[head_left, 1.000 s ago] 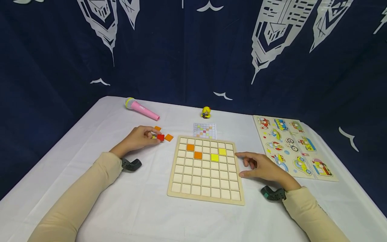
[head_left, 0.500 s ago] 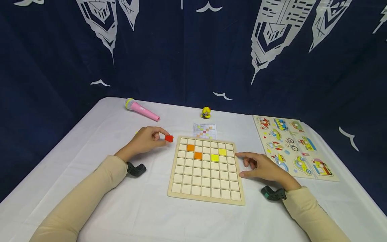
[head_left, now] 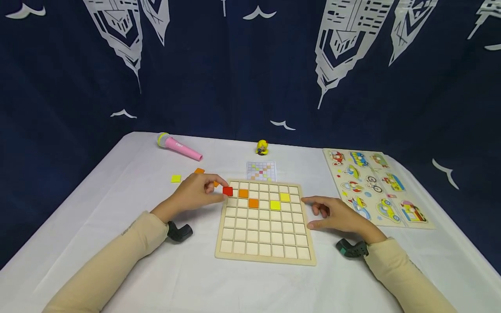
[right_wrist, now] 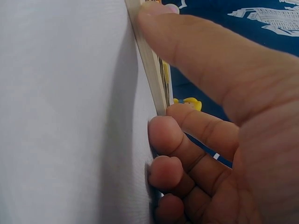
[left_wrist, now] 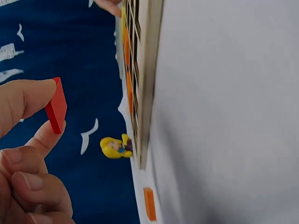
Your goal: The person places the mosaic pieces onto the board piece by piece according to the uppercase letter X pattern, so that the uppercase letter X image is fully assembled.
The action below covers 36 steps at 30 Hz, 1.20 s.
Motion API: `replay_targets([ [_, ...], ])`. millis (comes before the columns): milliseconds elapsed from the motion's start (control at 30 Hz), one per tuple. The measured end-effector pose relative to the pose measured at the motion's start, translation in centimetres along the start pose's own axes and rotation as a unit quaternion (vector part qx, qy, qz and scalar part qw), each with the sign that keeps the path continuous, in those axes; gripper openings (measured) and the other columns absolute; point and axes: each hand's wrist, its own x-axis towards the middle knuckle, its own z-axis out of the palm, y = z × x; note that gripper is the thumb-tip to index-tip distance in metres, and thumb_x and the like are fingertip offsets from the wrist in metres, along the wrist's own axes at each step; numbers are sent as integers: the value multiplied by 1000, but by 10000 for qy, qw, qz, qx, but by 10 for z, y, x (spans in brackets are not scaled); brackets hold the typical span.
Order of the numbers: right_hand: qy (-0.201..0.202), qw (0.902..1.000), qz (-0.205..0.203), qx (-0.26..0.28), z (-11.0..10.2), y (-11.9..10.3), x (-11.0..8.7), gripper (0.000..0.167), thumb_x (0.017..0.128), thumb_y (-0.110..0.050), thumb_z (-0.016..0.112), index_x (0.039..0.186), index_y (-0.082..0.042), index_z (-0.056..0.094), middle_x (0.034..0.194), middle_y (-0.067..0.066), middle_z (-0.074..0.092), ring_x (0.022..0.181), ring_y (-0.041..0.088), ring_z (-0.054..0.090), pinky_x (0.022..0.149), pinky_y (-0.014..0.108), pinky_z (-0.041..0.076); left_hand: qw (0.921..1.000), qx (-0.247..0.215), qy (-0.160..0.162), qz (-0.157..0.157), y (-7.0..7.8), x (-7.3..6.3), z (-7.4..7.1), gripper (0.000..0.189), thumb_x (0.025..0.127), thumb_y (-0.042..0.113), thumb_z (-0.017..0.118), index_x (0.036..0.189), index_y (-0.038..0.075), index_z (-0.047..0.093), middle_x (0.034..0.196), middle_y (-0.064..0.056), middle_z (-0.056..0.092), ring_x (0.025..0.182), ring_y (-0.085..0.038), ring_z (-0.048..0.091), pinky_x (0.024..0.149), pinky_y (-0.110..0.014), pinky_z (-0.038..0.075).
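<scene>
My left hand [head_left: 193,193] pinches a red square tile [head_left: 228,191] between thumb and index finger, over the left rim of a wooden grid board [head_left: 266,262]. In the left wrist view the red tile [left_wrist: 58,108] is tilted on edge, held off the board. Two orange tiles [head_left: 253,203] and two yellow tiles [head_left: 275,205] lie in the board's upper cells. On the board's right side, my right hand [head_left: 338,214] touches the edge with thumb and index fingertip, its other fingers bent loosely.
Loose on the cloth by my left hand are a yellow tile [head_left: 176,178] and orange tiles [head_left: 199,171]. Behind the board lie a printed colour-grid card [head_left: 261,169] and a small yellow-haired figurine [head_left: 262,148]. A pink toy microphone [head_left: 182,148] is back left, a vehicle puzzle [head_left: 368,194] right.
The left hand has carried the red tile rightward from the loose tiles to the board's left rim, uncovering the yellow tile. The right hand stays at the board's edge. The head view has shifted slightly.
</scene>
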Motion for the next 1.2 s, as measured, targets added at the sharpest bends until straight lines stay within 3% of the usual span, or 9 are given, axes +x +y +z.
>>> replay_targets([
  [300,-105,9999,-66,52,-2,-2,2,68,87,-13,92,143,10,61,93,1,56,73,10,47,66,27,41,9999,-4,-153,27,22,-3,8,25,89,26,89,111,16,81,66,7,41,61,-11,39,60,-27,26],
  [633,-95,9999,-68,34,-2,0,1,68,87,-14,92,143,9,62,92,0,56,73,11,47,66,27,40,9991,-181,-376,93,36,8,26,27,88,29,91,111,18,82,65,8,40,60,-9,37,61,-27,26],
  [1000,-65,10000,11,-6,-2,-1,0,68,87,-15,92,143,8,62,93,0,55,74,11,47,66,27,40,9973,134,-707,124,53,20,45,27,89,30,88,112,17,82,62,10,40,56,-6,35,57,-25,22],
  [1200,-55,10000,-3,16,-1,-1,1,68,87,-15,92,143,8,62,92,0,55,74,11,47,66,27,40,9951,447,-876,98,57,26,53,26,87,32,90,109,20,83,61,11,44,62,-7,43,54,-24,25],
])
